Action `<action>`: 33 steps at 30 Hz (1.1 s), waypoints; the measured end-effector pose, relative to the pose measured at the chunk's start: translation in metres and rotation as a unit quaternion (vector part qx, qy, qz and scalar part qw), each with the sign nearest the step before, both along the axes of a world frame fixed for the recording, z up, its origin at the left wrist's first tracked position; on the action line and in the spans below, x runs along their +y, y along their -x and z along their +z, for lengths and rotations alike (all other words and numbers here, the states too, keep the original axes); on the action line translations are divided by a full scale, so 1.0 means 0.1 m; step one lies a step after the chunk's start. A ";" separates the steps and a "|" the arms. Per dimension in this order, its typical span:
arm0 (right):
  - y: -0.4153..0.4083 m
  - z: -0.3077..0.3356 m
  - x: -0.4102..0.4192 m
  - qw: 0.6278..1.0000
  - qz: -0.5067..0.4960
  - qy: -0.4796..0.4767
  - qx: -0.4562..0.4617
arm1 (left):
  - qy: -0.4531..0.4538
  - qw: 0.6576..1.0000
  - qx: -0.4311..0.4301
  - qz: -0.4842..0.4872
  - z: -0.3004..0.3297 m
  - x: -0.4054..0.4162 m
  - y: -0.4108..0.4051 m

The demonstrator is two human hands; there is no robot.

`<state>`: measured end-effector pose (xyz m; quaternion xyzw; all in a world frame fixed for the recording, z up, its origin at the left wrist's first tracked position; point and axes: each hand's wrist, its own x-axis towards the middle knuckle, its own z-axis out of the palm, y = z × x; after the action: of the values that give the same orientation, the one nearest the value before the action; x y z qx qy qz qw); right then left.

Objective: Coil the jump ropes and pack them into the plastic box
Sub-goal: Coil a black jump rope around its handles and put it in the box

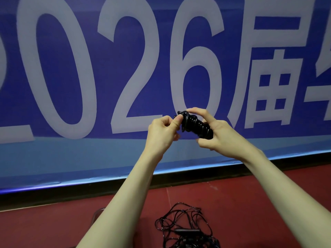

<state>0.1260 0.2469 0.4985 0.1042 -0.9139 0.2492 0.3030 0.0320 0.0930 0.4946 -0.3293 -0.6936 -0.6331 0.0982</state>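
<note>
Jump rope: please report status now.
Both hands' grip on coiled jump rope: left hand pinches end, right hand holds bundle. Tangled ropes on floor. Nothing blocking.

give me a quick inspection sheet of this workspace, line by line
surface: dark red floor, with a thin white line running across it
job's things: one black jump rope wound into a tight bundle, held up in both hands; more black rope lies in a loose tangle on the floor; a pale see-through edge at the lower left may be the plastic box, cannot tell
clutter: nothing seen
grips: left hand pinches the end of the bundle; right hand holds its body, fingers curled round it
cables: nothing seen apart from the ropes
surroundings: blue banner with large white 2026 and characters, black strip along its base
</note>
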 end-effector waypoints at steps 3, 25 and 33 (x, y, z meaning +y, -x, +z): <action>-0.02 -0.01 0.02 1.000 0.001 -0.003 -0.007 | 0.015 1.000 0.004 0.003 -0.01 0.02 -0.03; 0.15 -0.16 -0.14 0.912 0.203 0.350 -0.069 | -0.017 0.980 -0.161 -0.115 0.11 -0.08 -0.03; 0.19 -0.11 -0.01 0.776 0.316 0.544 -0.041 | 0.074 0.992 -0.049 -0.090 -0.02 0.00 -0.03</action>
<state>0.1067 0.2457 0.4872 0.1948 -0.5532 0.7906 0.1760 0.0353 0.0933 0.4922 -0.3655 -0.7097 -0.6020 -0.0182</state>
